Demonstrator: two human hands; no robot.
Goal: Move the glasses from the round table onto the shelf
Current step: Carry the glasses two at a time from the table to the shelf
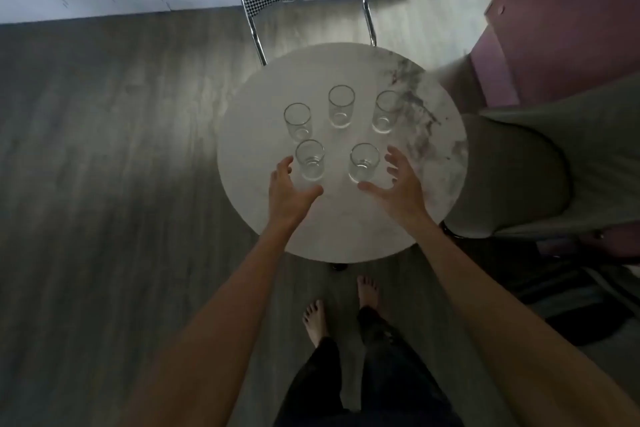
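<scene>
Five clear, empty drinking glasses are standing upright on the round white marble table (346, 218), and I am reaching for the two nearest, the near-left glass (310, 160) and the near-right glass (363, 163). My left hand (289, 192) and right hand (398, 184) are spreading open just beside them, gripping nothing. They look smooth, slippery and fragile, so I am planning to hold each around its middle wall.

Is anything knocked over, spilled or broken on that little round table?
Nothing stands out. All five glasses stand upright and apart on the round table, apparently empty, with no spill or breakage visible. Left hand and right hand are open near the two closest, touching neither.
</scene>
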